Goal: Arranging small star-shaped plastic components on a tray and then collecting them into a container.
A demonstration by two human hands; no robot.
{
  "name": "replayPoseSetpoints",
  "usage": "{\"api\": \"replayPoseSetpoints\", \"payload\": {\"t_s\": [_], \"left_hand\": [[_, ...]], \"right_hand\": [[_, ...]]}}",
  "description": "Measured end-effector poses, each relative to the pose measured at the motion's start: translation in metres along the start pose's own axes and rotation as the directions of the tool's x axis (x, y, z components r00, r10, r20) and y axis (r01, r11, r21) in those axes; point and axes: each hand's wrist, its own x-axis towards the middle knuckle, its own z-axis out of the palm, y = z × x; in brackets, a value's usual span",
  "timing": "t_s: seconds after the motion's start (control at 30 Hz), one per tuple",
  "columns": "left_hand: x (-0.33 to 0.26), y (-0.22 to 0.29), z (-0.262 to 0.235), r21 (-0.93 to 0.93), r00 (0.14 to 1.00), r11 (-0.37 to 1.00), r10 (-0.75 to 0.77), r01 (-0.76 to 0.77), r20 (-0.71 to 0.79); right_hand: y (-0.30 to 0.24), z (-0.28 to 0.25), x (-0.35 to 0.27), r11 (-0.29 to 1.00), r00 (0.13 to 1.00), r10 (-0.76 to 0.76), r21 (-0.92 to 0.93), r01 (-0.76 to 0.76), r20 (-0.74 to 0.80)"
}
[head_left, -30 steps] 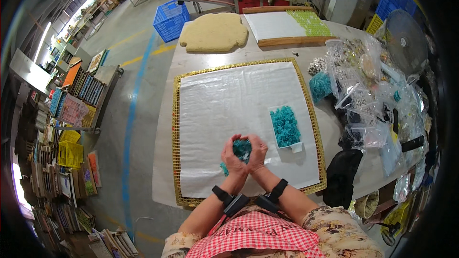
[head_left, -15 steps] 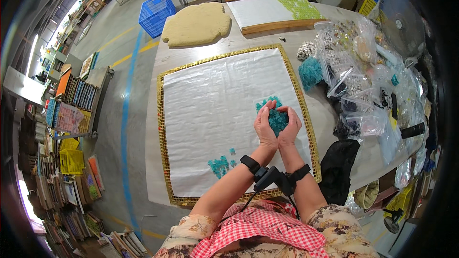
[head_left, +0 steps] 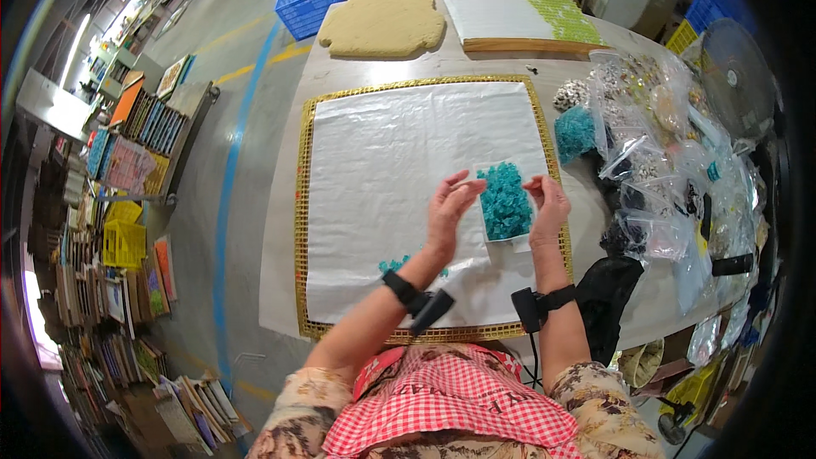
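Hovering either side of the white tray (head_left: 508,240), the hands are flanking it — the left hand (head_left: 452,209) is holding its fingers loosely parted, while the right hand (head_left: 550,204) is bending its own inward, pinching what, if anything, I can't tell. Heaped with teal chips (head_left: 506,201), the tray is lying between both sets of fingertips, its long axis running away from the person, neither hand clearly nearer. Farther left, loose chips (head_left: 393,265) are lying on the white sheet (head_left: 382,161).

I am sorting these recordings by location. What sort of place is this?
Probably a craft workshop: turquoise chips fill a white tray on the worktable, with a loaded trolley and blue floor line beyond.
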Motion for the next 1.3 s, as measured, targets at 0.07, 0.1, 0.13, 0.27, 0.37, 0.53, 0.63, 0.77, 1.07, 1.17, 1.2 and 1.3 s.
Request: {"api": "replayPoseSetpoints", "payload": {"t_s": [0.07,0.1,0.13,0.27,0.37,0.53,0.63,0.77,1.07,1.17,1.2,1.3], "left_hand": [[-0.014,0.027,-0.042,0.219,0.998,0.974,0.05,-0.055,0.03],[-0.022,0.041,-0.063,0.369,0.997,0.926,0.06,-0.074,0.049],[-0.035,0.052,-0.083,0.582,0.994,0.805,0.103,-0.11,0.045],[-0.086,0.087,-0.147,0.962,0.979,0.189,0.073,-0.199,0.189],[-0.12,0.079,-0.162,0.972,0.976,-0.108,-0.089,-0.21,0.201],[-0.134,0.045,-0.153,0.983,0.984,-0.17,-0.174,-0.074,0.044],[-0.131,0.028,-0.147,0.99,0.993,-0.14,-0.118,-0.014,-0.002],[-0.13,0.017,-0.149,0.997,0.994,0.023,-0.084,-0.074,0.075],[-0.124,0.015,-0.15,0.986,0.987,0.082,-0.05,-0.147,0.151],[-0.118,0.015,-0.141,0.991,0.982,0.055,-0.136,-0.124,0.131],[-0.115,0.014,-0.138,0.991,0.981,0.054,-0.141,-0.124,0.131],[-0.11,0.008,-0.133,0.991,0.98,0.057,-0.151,-0.124,0.132]], "right_hand": [[-0.01,0.001,-0.004,0.994,0.994,-0.102,-0.048,0.1,-0.049],[-0.015,0.001,-0.012,0.994,0.996,-0.094,-0.05,0.094,-0.006],[-0.019,0.004,-0.02,0.969,0.98,-0.177,-0.159,0.189,0.09],[-0.006,0.031,-0.072,0.791,0.809,-0.077,-0.459,0.405,0.583],[0.022,0.052,-0.106,0.625,0.618,0.035,-0.5,0.6,0.785],[0.07,0.079,-0.13,0.186,0.586,0.127,-0.599,0.779,0.8],[0.087,0.083,-0.143,0.137,0.553,0.135,-0.568,0.812,0.822],[0.093,0.08,-0.163,0.165,0.46,0.155,-0.482,0.86,0.874],[0.054,0.05,-0.145,0.279,0.56,-0.013,-0.535,0.798,0.828],[0.059,0.043,-0.144,0.121,0.678,0.161,-0.696,0.708,0.717],[0.064,0.043,-0.147,0.13,0.669,0.122,-0.68,0.721,0.733],[0.08,0.046,-0.159,0.072,0.614,0.101,-0.622,0.78,0.783]]}}
